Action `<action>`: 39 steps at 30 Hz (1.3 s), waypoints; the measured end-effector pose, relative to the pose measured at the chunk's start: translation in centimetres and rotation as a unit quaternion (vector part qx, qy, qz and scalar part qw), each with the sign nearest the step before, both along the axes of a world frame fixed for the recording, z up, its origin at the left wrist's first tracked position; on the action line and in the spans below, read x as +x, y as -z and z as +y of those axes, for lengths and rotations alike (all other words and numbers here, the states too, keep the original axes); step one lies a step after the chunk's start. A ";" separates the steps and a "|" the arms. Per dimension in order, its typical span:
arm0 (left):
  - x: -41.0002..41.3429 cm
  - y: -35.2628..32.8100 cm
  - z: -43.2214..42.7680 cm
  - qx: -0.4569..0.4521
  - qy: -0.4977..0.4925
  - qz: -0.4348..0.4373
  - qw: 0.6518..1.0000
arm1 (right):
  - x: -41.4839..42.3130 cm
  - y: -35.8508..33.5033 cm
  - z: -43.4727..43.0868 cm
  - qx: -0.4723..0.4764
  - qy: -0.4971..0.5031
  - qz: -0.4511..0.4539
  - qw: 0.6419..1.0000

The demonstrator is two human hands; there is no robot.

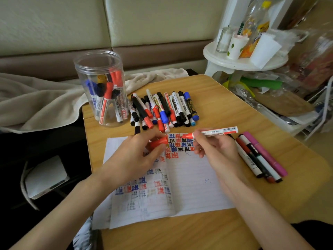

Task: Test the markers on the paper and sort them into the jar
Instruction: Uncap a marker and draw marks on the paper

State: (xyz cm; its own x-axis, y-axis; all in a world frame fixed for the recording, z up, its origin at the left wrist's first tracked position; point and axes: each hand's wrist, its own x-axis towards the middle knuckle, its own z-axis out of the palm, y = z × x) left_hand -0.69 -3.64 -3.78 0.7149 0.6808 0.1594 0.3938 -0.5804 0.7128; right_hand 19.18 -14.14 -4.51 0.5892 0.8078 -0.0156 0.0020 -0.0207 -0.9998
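Head view: right hand (214,150) pinches the red marker (214,132) level above the paper (194,181), tip pointing left, tail right; left hand (137,156) grips its red cap (159,142) alongside.

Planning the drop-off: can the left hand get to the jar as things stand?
Probably yes. The jar stands lidless just beyond the left hand, only bare table between, though that hand holds a red cap.

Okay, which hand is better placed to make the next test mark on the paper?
Probably right. The right hand pinches the red marker, uncapped, its tip over the paper. The left hand holds only the red cap.
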 end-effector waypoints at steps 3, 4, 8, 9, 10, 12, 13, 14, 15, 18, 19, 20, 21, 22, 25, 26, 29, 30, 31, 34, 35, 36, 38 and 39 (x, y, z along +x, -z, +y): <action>0.0 0.0 0.0 0.015 0.003 0.009 1.000 | 0.0 0.2 -0.2 -0.018 0.014 -0.028 0.999; 0.0 0.0 0.0 0.017 0.004 0.014 1.000 | -0.1 0.3 -0.3 -0.026 0.013 -0.038 0.999; 0.0 0.0 0.0 0.022 0.012 0.037 0.999 | -0.2 0.8 -0.5 -0.040 -0.013 -0.072 0.996; 0.0 0.0 0.1 0.021 0.011 0.040 0.999 | -0.2 1.0 -0.6 -0.038 -0.022 -0.087 0.995; 0.0 0.1 0.1 0.020 0.010 0.043 0.999 | -0.2 1.1 -0.5 -0.035 -0.027 -0.101 0.994; -0.1 0.2 0.1 0.019 0.009 0.048 0.999 | -0.2 1.3 -0.5 -0.032 -0.024 -0.110 0.993; -0.1 0.3 0.1 0.020 0.009 0.050 0.998 | -0.2 1.3 -0.5 -0.030 -0.021 -0.111 0.993; -0.1 0.3 0.1 0.022 0.008 0.053 0.998 | -0.3 1.4 -0.4 -0.029 -0.017 -0.113 0.993; -0.1 0.4 0.1 0.022 0.007 0.054 0.998 | -0.3 1.5 -0.4 -0.028 -0.012 -0.116 0.993; -0.1 0.6 0.1 0.023 0.006 0.057 0.998 | -0.5 1.7 -0.2 -0.019 0.005 -0.129 0.992; -0.1 0.6 0.1 0.025 0.005 0.059 0.998 | -0.5 1.8 -0.2 -0.015 0.010 -0.132 0.991; -0.1 0.7 0.1 0.027 0.004 0.060 0.998 | -0.4 1.9 -0.1 -0.012 0.012 -0.133 0.991; -0.2 0.7 0.1 0.028 0.003 0.059 0.998 | -0.4 2.0 -0.1 -0.008 0.009 -0.132 0.991; -0.2 0.7 0.2 0.027 0.003 0.058 0.998 | -0.4 2.0 -0.1 -0.004 0.004 -0.133 0.991; -0.2 0.8 0.2 0.028 0.005 0.058 0.998 | -0.4 2.1 -0.1 0.001 -0.003 -0.136 0.991; -0.1 0.8 0.2 0.029 0.006 0.058 0.998 | -0.3 2.1 -0.1 0.001 -0.003 -0.137 0.991; -0.2 0.7 0.2 0.030 0.007 0.058 0.998 | -0.3 2.2 -0.1 0.001 -0.006 -0.144 0.990; -0.2 0.7 0.2 0.029 0.007 0.059 0.998 | -0.3 2.2 -0.1 0.000 -0.006 -0.150 0.989; -0.2 0.7 0.3 0.027 0.007 0.061 0.998 | -0.3 2.3 -0.1 -0.003 -0.007 -0.157 0.988; -0.1 0.6 0.3 0.027 0.008 0.063 0.998 | -0.2 2.4 -0.2 -0.014 -0.006 -0.182 0.983; -0.1 0.7 0.3 0.028 0.009 0.062 0.998 | -0.2 2.4 -0.2 -0.015 -0.003 -0.189 0.982; -0.1 0.7 0.3 0.029 0.009 0.061 0.998 | -0.2 2.4 -0.2 -0.014 -0.002 -0.193 0.981; -0.1 0.6 0.3 0.028 0.011 0.059 0.998 | -0.3 2.4 -0.1 -0.013 -0.002 -0.196 0.981; -0.1 0.6 0.3 0.028 0.011 0.058 0.998 | -0.4 2.5 -0.1 -0.012 -0.003 -0.194 0.981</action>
State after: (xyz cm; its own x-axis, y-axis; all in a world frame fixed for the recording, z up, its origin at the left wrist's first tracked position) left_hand -0.77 -3.38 -4.40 0.7461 0.6563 0.1126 0.4578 -0.6283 0.6290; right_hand 18.83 -14.29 -6.97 0.5503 0.8133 0.1890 0.3817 -0.0438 -0.9232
